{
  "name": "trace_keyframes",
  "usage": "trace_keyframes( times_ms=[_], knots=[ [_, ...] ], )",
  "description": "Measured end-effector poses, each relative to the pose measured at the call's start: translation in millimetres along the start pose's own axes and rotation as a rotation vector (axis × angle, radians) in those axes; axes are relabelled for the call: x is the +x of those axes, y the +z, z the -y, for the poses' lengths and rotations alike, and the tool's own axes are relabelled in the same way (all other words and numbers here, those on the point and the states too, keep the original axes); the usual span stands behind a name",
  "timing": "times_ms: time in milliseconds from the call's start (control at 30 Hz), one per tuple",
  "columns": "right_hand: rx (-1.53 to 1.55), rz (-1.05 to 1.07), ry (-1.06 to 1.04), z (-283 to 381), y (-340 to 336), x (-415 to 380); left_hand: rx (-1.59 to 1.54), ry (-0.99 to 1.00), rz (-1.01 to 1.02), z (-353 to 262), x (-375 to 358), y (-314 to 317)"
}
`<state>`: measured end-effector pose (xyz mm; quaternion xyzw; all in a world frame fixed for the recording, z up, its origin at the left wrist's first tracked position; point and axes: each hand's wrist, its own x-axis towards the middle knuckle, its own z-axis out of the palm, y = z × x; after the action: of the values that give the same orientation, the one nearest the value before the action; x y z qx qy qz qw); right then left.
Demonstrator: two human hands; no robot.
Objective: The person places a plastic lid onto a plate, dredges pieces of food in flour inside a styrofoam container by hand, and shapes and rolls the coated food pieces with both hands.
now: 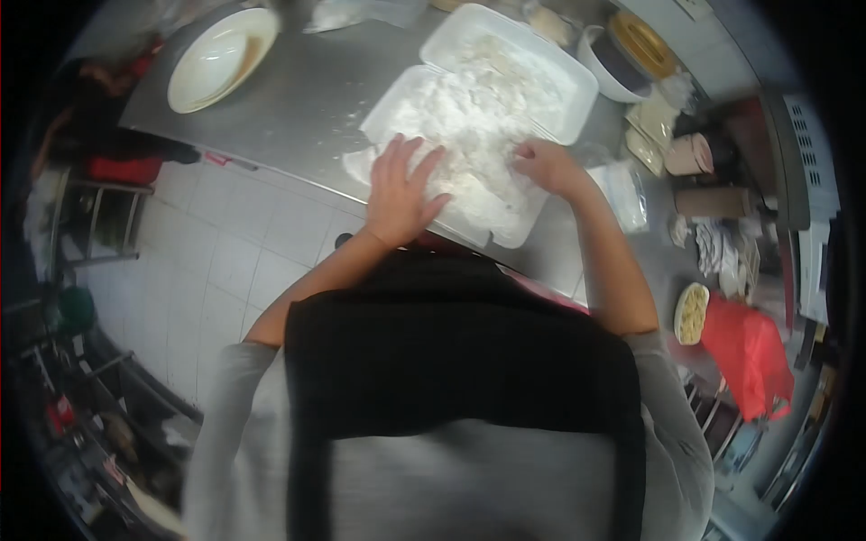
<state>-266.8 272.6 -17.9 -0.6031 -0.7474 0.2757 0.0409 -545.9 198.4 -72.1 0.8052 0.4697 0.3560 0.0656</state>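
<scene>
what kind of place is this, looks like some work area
Probably a commercial kitchen: there's a metal worktop, an open white container heaped with flour-like powder, and a white oval dish near the worktop's far edge.

Powder (483,135) in trays (580,88) on table (329,104): between left fingers (394,155) and right fingers (529,160), extending ahead of both. Dish (212,77): ahead-left of left fingers. Bowl (599,77): ahead-right of right fingers. Packet (622,197): right of right fingers, past the wrist.
</scene>
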Motion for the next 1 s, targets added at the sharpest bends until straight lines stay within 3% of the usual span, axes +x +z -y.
trace_keyframes(
  times_ms=[167,267,367,567,767,1000],
  knots=[
    [0.126,0.182,0.119,17,-22,-3,0.002,0.013,0.012,-3,1,-2],
    [-0.033,0.254,0.108,24,-26,1,0.007,0.007,0.034,-3,2,-4],
    [0.036,0.152,0.07,21,-22,-5,0.005,-0.01,0.04,-3,3,-3],
    [0.516,0.212,0.209,20,-25,-15,-0.064,0.003,0.063,-2,4,-8],
    [0.554,0.153,0.238,30,-19,-33,-0.088,0.021,0.053,-2,5,-11],
    [0.955,0.03,0.369,35,2,-44,-0.079,0.054,0.034,-7,15,-17]
  ],
)
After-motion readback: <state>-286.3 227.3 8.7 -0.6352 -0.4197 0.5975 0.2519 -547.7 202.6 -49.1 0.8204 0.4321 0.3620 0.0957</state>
